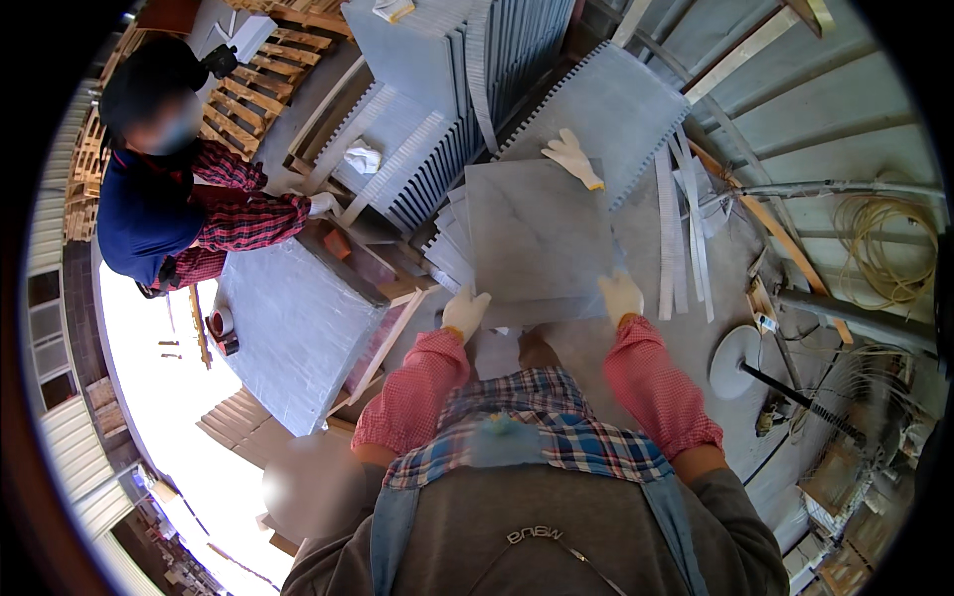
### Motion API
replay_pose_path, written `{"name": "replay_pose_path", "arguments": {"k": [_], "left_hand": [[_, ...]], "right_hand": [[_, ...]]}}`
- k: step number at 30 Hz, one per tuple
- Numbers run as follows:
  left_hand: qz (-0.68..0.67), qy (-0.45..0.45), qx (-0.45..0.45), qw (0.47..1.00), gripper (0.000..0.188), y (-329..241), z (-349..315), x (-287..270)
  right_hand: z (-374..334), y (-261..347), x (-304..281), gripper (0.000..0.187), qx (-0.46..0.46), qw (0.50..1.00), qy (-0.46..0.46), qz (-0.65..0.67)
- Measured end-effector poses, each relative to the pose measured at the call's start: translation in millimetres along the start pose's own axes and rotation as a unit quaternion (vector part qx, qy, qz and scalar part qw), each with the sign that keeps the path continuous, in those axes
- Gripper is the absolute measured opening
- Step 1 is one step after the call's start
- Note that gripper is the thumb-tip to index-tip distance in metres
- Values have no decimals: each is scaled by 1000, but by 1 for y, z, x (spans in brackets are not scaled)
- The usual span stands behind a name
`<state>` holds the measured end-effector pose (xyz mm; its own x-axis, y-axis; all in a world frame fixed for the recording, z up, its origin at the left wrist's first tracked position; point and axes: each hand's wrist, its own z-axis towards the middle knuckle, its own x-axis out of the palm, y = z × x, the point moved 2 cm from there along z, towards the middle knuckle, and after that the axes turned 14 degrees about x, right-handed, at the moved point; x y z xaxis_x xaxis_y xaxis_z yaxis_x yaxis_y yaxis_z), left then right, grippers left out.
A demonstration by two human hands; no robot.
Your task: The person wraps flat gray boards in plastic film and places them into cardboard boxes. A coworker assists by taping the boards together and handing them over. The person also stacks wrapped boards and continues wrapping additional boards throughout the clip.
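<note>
A flat, square grey panel (540, 233) is held in front of me by its two near corners. My left hand (465, 313), in a white work glove, is closed on the left corner. At the right corner my right hand (622, 297), gloved alike, grips the edge; fingers beneath are hidden. An empty-looking white glove (573, 159) with a yellow cuff lies across the panel's far right edge. Beyond it leans a larger grey sheet (611, 109) with toothed edges. Several thin grey sheets (449, 243) fan out left of the panel.
Tall stacks of grey toothed panels (407, 50) stand ahead, with another white glove (363, 156) on a lower one. A co-worker (159, 199) bends at a wrapped grey stack (298, 318) on the left, tape rolls (221, 321) on top. Long strips (679, 228) and a fan (865, 427) are right.
</note>
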<state>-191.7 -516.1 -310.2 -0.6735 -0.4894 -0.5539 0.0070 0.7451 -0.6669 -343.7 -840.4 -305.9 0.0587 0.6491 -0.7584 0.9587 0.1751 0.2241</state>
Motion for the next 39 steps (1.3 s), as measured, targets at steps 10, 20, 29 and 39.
{"name": "replay_pose_path", "arguments": {"k": [10, 20, 29, 39], "left_hand": [[0, -36, -64, 997, 67, -24, 6, 8], [-3, -58, -97, 994, 69, -5, 21, 21], [3, -52, -96, 994, 61, -3, 33, 26], [-7, -41, -120, 992, 64, 1, 34, 18]], "right_hand": [[19, 9, 4, 73, -15, 999, 9, -38], [43, 7, 18, 66, -12, 998, 18, -52], [28, 22, 5, 70, 28, 999, 18, -41], [19, 24, 12, 70, 45, 998, 27, -46]]}}
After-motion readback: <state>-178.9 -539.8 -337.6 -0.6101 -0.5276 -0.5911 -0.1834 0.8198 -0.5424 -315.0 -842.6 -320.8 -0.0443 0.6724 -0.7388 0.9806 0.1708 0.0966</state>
